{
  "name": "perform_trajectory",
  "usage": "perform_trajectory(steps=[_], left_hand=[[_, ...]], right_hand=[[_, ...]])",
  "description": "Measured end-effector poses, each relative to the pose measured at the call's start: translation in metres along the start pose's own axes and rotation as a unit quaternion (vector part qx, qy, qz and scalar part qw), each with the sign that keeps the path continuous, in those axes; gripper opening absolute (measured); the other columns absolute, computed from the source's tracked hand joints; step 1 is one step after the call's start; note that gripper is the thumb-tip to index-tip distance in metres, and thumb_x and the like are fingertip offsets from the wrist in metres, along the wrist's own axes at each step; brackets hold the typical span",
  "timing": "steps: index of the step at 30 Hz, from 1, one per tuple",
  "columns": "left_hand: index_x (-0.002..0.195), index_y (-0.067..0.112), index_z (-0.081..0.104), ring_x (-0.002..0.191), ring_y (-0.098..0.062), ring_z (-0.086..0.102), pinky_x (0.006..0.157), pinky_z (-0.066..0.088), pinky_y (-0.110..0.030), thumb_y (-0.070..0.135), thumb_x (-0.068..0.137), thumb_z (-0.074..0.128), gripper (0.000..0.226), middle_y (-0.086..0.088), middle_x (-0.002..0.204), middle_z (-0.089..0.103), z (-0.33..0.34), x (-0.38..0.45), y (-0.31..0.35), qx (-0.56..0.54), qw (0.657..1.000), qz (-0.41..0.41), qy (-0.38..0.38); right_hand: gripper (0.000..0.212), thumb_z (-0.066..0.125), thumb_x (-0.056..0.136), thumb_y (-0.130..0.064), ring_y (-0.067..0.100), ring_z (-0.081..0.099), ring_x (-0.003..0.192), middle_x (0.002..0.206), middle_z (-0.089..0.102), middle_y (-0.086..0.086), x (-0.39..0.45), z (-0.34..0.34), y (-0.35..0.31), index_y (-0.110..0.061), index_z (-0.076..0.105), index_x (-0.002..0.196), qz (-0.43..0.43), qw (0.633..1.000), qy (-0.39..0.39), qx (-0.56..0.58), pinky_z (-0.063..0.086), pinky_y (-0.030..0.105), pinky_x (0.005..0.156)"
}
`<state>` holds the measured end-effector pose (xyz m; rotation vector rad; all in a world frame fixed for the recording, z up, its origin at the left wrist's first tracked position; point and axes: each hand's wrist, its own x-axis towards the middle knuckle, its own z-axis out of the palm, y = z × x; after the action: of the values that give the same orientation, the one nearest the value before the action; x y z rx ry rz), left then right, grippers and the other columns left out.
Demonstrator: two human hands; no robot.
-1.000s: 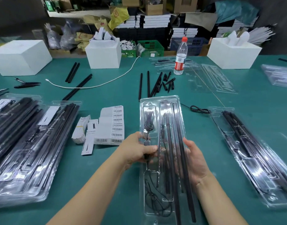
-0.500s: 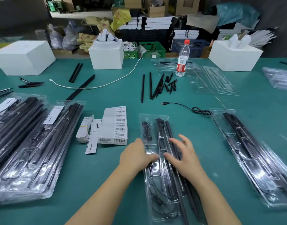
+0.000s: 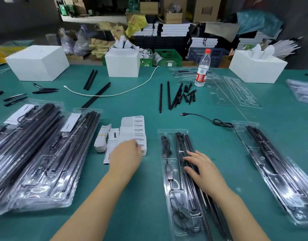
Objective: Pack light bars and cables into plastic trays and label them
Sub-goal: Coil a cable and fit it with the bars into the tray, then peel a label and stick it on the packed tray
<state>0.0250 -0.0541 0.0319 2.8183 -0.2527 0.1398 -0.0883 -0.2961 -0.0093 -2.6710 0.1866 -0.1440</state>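
Note:
A clear plastic tray lies flat on the green table in front of me, holding black light bars and a coiled black cable. My right hand rests on the bars with straight, spread fingers. My left hand is over the near end of a strip of barcode labels, blurred; its fingertips touch the strip, and whether they pinch a label I cannot tell. Beside the strip lie white card labels.
Stacks of packed trays lie at the left, another filled tray at the right. Loose black bars, a USB cable, empty clear trays, a water bottle and white boxes stand farther back.
The tray was lowered from my hands onto the table. My left hand left it and moved left to the barcode labels; my right hand stays pressed on the bars.

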Motion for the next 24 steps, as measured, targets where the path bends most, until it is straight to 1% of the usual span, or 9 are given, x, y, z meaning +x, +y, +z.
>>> perform_trajectory(steps=[2,5,9,11,13,15,18,22,24], left_hand=[[0.101,0.016,0.061,0.084,-0.029,0.061,0.064,0.039,-0.031,0.023,0.098,0.046,0.017,-0.007,0.1,0.064,-0.007,0.007,-0.026,0.066,0.997,-0.03,0.02],[0.103,0.012,0.06,0.089,-0.03,0.066,0.064,0.043,-0.033,0.009,0.091,0.049,0.017,-0.01,0.105,0.061,-0.009,0.012,-0.057,0.122,0.991,-0.053,-0.007],[0.104,0.012,0.06,0.089,-0.028,0.065,0.063,0.038,-0.031,0.02,0.096,0.054,0.013,-0.01,0.106,0.06,0.0,0.011,-0.075,0.107,0.992,-0.067,-0.023],[0.106,0.012,0.06,0.091,-0.029,0.065,0.063,0.038,-0.03,0.031,0.098,0.055,0.021,-0.011,0.106,0.062,0.005,0.01,-0.079,0.108,0.992,-0.065,-0.031],[0.104,0.012,0.059,0.09,-0.029,0.065,0.063,0.038,-0.03,0.035,0.097,0.056,0.023,-0.011,0.106,0.063,0.007,0.01,-0.081,0.106,0.992,-0.062,-0.031],[0.095,0.015,0.053,0.081,-0.027,0.06,0.062,0.038,-0.03,0.032,0.096,0.059,0.018,-0.011,0.104,0.064,0.007,0.012,-0.082,0.096,0.993,-0.068,-0.026],[0.09,0.016,0.039,0.078,-0.027,0.051,0.063,0.038,-0.033,0.028,0.093,0.064,0.028,-0.012,0.101,0.063,0.005,0.013,-0.081,0.06,0.994,-0.09,-0.03],[0.102,0.006,0.046,0.088,-0.035,0.059,0.065,0.04,-0.036,0.021,0.086,0.073,0.034,-0.016,0.1,0.063,-0.003,0.018,-0.077,-0.033,0.992,-0.115,-0.026],[0.107,0.003,0.047,0.081,-0.034,0.056,0.064,0.039,-0.036,0.013,0.086,0.07,0.032,-0.017,0.096,0.064,-0.008,0.02,-0.075,-0.06,0.991,-0.123,-0.01]], right_hand=[[0.04,0.055,0.099,-0.041,0.012,0.023,0.149,0.154,0.04,-0.015,0.001,-0.002,-0.004,-0.032,0.056,0.138,0.004,0.999,-0.011,-0.032,0.021,0.035,0.12],[0.037,0.055,0.1,-0.033,0.018,0.022,0.15,0.154,0.041,-0.012,0.005,-0.001,-0.014,-0.031,0.057,0.137,0.002,0.996,-0.009,-0.087,0.02,0.037,0.121],[0.029,0.056,0.096,-0.016,0.019,0.039,0.139,0.139,0.057,-0.008,0.005,0.005,-0.032,-0.026,0.07,0.12,-0.04,0.995,0.026,-0.085,0.029,0.034,0.117],[0.023,0.057,0.095,-0.016,0.013,0.048,0.128,0.127,0.063,-0.011,0.001,0.006,-0.038,-0.024,0.075,0.107,-0.04,0.997,0.036,-0.055,0.039,0.028,0.106],[0.023,0.055,0.094,-0.019,0.008,0.049,0.123,0.124,0.061,-0.016,-0.003,0.004,-0.04,-0.027,0.075,0.103,-0.034,0.998,0.019,-0.055,0.045,0.025,0.094],[0.024,0.053,0.094,-0.022,0.006,0.049,0.123,0.126,0.06,-0.018,-0.006,0.001,-0.04,-0.027,0.075,0.103,-0.033,0.998,0.002,-0.059,0.045,0.025,0.092],[0.024,0.053,0.095,-0.028,0.006,0.048,0.127,0.135,0.056,-0.018,-0.008,-0.004,-0.042,-0.029,0.075,0.106,-0.041,0.996,-0.033,-0.069,0.044,0.026,0.096],[0.025,0.053,0.097,-0.032,0.006,0.043,0.133,0.145,0.049,-0.016,-0.009,-0.006,-0.044,-0.031,0.073,0.111,-0.044,0.993,-0.062,-0.088,0.043,0.027,0.101],[0.024,0.052,0.098,-0.035,0.006,0.045,0.131,0.143,0.05,-0.017,-0.008,-0.006,-0.045,-0.031,0.074,0.108,-0.043,0.993,-0.06,-0.095,0.045,0.027,0.097]])
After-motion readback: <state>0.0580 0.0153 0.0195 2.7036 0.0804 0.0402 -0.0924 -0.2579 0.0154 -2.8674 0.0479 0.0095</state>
